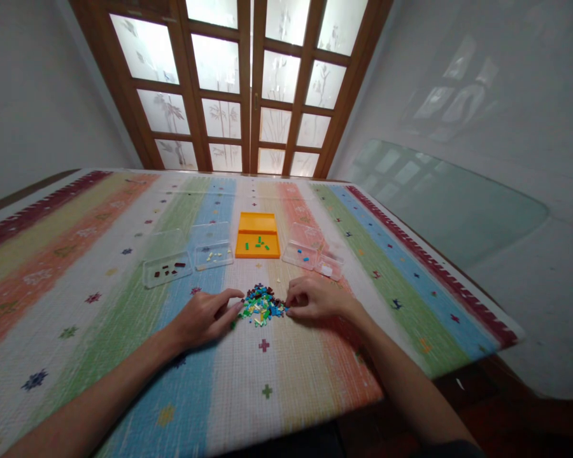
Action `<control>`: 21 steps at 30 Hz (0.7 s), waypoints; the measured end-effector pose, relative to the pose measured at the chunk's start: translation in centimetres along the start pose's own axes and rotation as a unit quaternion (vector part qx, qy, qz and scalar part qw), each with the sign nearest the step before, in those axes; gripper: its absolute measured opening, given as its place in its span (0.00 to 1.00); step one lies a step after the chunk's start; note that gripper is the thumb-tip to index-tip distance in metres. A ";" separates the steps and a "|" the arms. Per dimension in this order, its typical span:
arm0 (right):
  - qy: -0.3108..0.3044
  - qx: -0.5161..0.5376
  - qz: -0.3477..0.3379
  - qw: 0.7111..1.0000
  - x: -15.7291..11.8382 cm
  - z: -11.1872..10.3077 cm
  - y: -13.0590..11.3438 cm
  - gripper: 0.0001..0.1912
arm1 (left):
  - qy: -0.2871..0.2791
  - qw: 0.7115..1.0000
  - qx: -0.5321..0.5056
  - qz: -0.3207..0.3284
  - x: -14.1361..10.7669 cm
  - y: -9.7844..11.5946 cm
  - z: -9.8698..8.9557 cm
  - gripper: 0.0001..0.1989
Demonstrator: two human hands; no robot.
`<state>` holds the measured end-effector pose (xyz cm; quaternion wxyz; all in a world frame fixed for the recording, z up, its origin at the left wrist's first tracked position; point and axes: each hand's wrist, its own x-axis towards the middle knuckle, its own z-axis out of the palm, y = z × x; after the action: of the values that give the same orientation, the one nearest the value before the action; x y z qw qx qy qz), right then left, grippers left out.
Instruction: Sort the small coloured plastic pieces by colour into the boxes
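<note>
The pile of pieces (261,304) mixes blue, green, pale yellow and dark brown. At its twelve o'clock, an orange case (258,222) holds green pieces (260,240); between nine and ten, brown pieces (180,264); between one and two, blue pieces (306,259). The tablecloth (248,394) has multicoloured stripes.

Left hand (205,313) at left edge of mixed brick pile (261,305), thumb and index finger slightly apart. Right hand (319,296) at right edge, fingers curled toward thumb; grip on any piece unclear. Beyond pile, open orange case (258,222) with green bricks (260,241). Clear trays flank it: dark bricks (180,264) far left, pale bricks (210,257) nearer, blue bricks (306,259) at right. Striped tablecloth (248,394) underneath.
</note>
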<state>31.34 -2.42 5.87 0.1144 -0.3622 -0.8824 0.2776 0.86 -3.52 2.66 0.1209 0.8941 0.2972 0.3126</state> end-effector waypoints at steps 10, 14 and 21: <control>0.099 -0.008 0.081 0.992 -0.1 -1.1 1.5 0.04 | 0.004 1.000 0.001 -0.011 0.0 -0.1 -0.1 0.14; 0.205 -0.073 0.106 0.970 -0.4 -2.2 2.8 0.05 | -0.002 1.000 -0.013 -0.009 0.0 -0.1 0.0 0.14; 0.285 -0.153 0.170 0.931 -0.1 -2.1 4.7 0.11 | -0.006 1.000 -0.014 -0.017 0.1 -0.2 0.1 0.14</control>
<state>34.93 1.08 4.87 0.2555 -0.5840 -0.7695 0.0400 0.88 -3.32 2.57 0.1404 0.8890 0.3072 0.3093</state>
